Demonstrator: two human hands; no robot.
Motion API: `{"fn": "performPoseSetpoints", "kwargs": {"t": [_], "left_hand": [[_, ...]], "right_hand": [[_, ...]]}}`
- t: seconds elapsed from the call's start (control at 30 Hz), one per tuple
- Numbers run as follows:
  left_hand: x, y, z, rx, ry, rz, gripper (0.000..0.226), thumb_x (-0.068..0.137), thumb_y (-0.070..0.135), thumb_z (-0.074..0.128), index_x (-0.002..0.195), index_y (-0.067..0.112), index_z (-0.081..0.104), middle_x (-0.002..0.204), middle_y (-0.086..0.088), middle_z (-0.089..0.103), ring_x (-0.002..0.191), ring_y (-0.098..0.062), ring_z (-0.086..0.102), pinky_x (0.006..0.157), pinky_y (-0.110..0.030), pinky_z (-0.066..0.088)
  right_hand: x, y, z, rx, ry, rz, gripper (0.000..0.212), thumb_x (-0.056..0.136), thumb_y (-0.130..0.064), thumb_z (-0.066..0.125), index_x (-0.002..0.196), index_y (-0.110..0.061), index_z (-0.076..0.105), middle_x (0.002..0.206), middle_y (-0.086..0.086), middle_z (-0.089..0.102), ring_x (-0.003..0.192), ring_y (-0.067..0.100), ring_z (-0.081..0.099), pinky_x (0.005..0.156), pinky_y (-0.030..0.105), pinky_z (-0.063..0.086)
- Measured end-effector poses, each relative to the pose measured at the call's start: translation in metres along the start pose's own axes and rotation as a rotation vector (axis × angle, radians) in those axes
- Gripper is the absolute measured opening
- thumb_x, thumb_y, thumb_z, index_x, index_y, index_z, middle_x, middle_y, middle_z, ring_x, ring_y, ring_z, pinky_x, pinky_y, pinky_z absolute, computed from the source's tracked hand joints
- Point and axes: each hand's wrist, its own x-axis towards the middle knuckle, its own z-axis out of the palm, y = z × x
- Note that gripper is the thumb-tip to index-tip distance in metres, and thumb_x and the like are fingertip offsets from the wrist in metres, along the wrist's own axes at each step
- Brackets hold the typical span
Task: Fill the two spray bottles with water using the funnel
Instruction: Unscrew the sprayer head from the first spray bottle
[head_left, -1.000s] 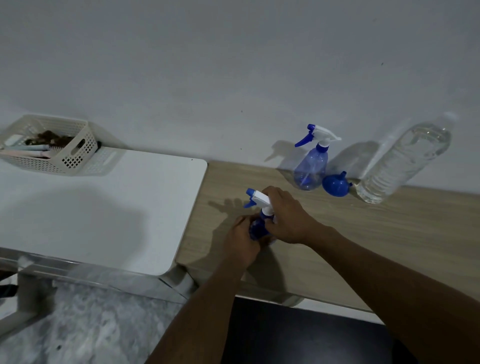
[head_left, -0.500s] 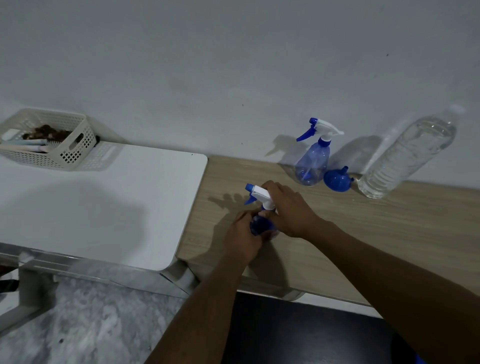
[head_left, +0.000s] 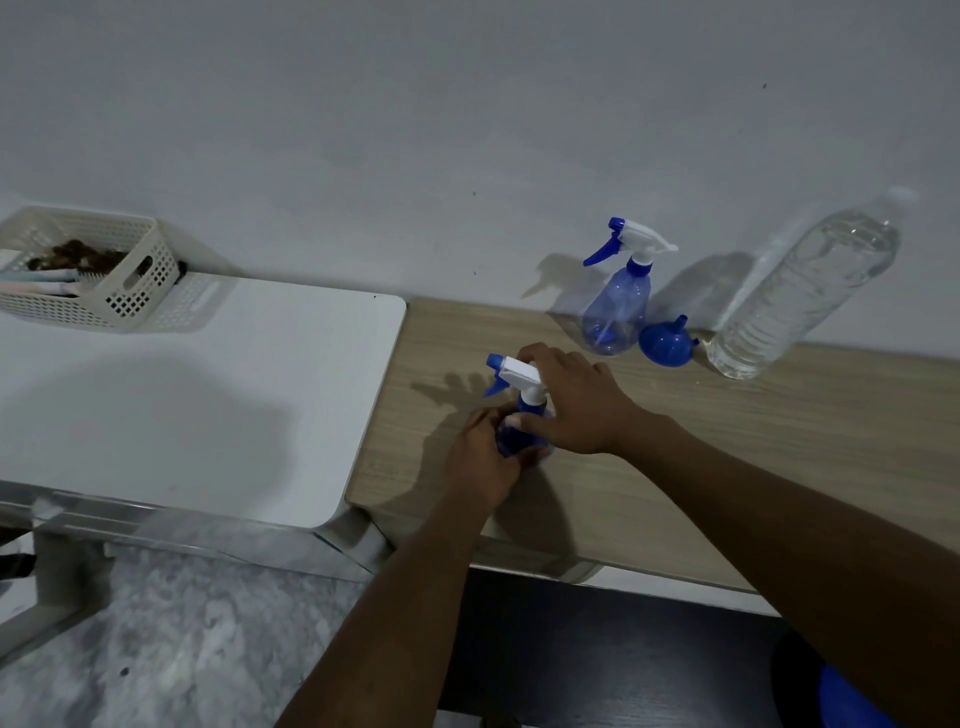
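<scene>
Slightly higher now, upright blue spray bottle (head_left: 519, 423) between both hands.

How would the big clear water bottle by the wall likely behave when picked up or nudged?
The water bottle looks nearly full, so probably heavy. Its thin ribbed wall may flex under a squeeze. Standing tall on a narrow base, it could tip if nudged high.

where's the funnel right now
The blue funnel lies on the wooden table by the wall, between the far spray bottle and the water bottle.
</scene>
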Motion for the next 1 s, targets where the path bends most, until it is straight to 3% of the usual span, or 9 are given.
{"fn": "performPoseSetpoints", "kwargs": {"t": [0.17, 0.27, 0.43, 0.5, 0.57, 0.63, 0.73, 0.87, 1.0], "left_hand": [[-0.001, -0.001, 0.000, 0.021, 0.006, 0.014, 0.069, 0.071, 0.045, 0.086, 0.130, 0.028, 0.055, 0.125, 0.006, 0.061, 0.112, -0.013, 0.060, 0.096, -0.034, 0.050], [-0.001, -0.001, 0.001, 0.024, 0.011, 0.034, 0.067, 0.072, 0.042, 0.086, 0.131, 0.028, 0.056, 0.125, 0.006, 0.061, 0.113, -0.013, 0.060, 0.098, -0.034, 0.050], [0.000, -0.001, 0.004, 0.002, 0.000, -0.018, 0.072, 0.071, 0.046, 0.086, 0.133, 0.032, 0.052, 0.130, 0.007, 0.061, 0.116, -0.014, 0.060, 0.101, -0.040, 0.050], [0.000, -0.001, 0.005, -0.013, 0.001, -0.019, 0.072, 0.070, 0.049, 0.086, 0.131, 0.034, 0.053, 0.127, 0.009, 0.062, 0.114, -0.012, 0.061, 0.099, -0.039, 0.051], [0.000, 0.000, 0.006, -0.017, 0.006, -0.015, 0.069, 0.070, 0.046, 0.087, 0.129, 0.033, 0.054, 0.125, 0.008, 0.063, 0.112, -0.013, 0.062, 0.099, -0.039, 0.051], [0.000, 0.002, 0.006, -0.015, -0.013, -0.037, 0.068, 0.073, 0.039, 0.087, 0.132, 0.028, 0.053, 0.129, 0.004, 0.062, 0.116, -0.017, 0.059, 0.102, -0.041, 0.048], [0.000, 0.001, 0.006, 0.014, -0.003, -0.031, 0.070, 0.071, 0.042, 0.087, 0.132, 0.031, 0.054, 0.127, 0.005, 0.061, 0.112, -0.017, 0.060, 0.100, -0.044, 0.049], [-0.001, 0.001, 0.006, 0.026, -0.008, -0.024, 0.070, 0.067, 0.045, 0.088, 0.129, 0.032, 0.057, 0.119, 0.004, 0.065, 0.105, -0.018, 0.063, 0.095, -0.045, 0.051], [-0.002, -0.001, 0.011, 0.017, -0.024, -0.009, 0.070, 0.066, 0.049, 0.087, 0.127, 0.034, 0.057, 0.117, 0.006, 0.066, 0.103, -0.017, 0.064, 0.094, -0.046, 0.052]], "right_hand": [[-0.001, -0.004, 0.002, 0.090, -0.043, 0.021, 0.064, 0.083, -0.023, 0.071, 0.137, -0.025, 0.035, 0.126, 0.002, 0.052, 0.108, 0.025, 0.050, 0.093, 0.047, 0.043], [-0.004, 0.000, 0.000, 0.056, -0.018, 0.027, 0.068, 0.080, -0.036, 0.075, 0.134, -0.025, 0.036, 0.123, 0.001, 0.051, 0.106, 0.023, 0.049, 0.090, 0.044, 0.043], [-0.003, -0.005, -0.002, 0.106, -0.073, 0.020, 0.060, 0.085, -0.014, 0.069, 0.135, -0.021, 0.038, 0.123, 0.005, 0.051, 0.105, 0.026, 0.051, 0.089, 0.046, 0.046], [-0.004, -0.004, -0.007, 0.114, -0.092, 0.011, 0.063, 0.083, -0.022, 0.071, 0.136, -0.022, 0.037, 0.122, 0.004, 0.050, 0.103, 0.024, 0.049, 0.086, 0.044, 0.046], [-0.005, -0.005, -0.007, 0.074, -0.059, 0.008, 0.054, 0.086, -0.034, 0.070, 0.130, -0.020, 0.042, 0.115, 0.003, 0.052, 0.097, 0.022, 0.051, 0.083, 0.043, 0.048], [-0.004, -0.010, -0.015, 0.057, -0.042, 0.028, 0.034, 0.092, -0.027, 0.064, 0.121, -0.017, 0.049, 0.110, 0.004, 0.058, 0.094, 0.022, 0.057, 0.084, 0.043, 0.053], [0.002, -0.014, -0.052, 0.017, -0.047, 0.007, 0.026, 0.091, -0.021, 0.066, 0.115, -0.016, 0.057, 0.106, 0.003, 0.063, 0.093, 0.021, 0.061, 0.085, 0.041, 0.054], [0.012, -0.024, -0.140, -0.041, -0.072, 0.010, 0.019, 0.086, -0.025, 0.073, 0.092, -0.019, 0.057, 0.085, -0.004, 0.056, 0.079, 0.016, 0.055, 0.066, 0.029, 0.041], [0.006, -0.022, -0.189, -0.070, -0.019, 0.048, 0.015, 0.088, -0.025, 0.071, 0.091, -0.020, 0.057, 0.074, -0.011, 0.050, 0.066, 0.005, 0.048, 0.058, 0.021, 0.033]]}}
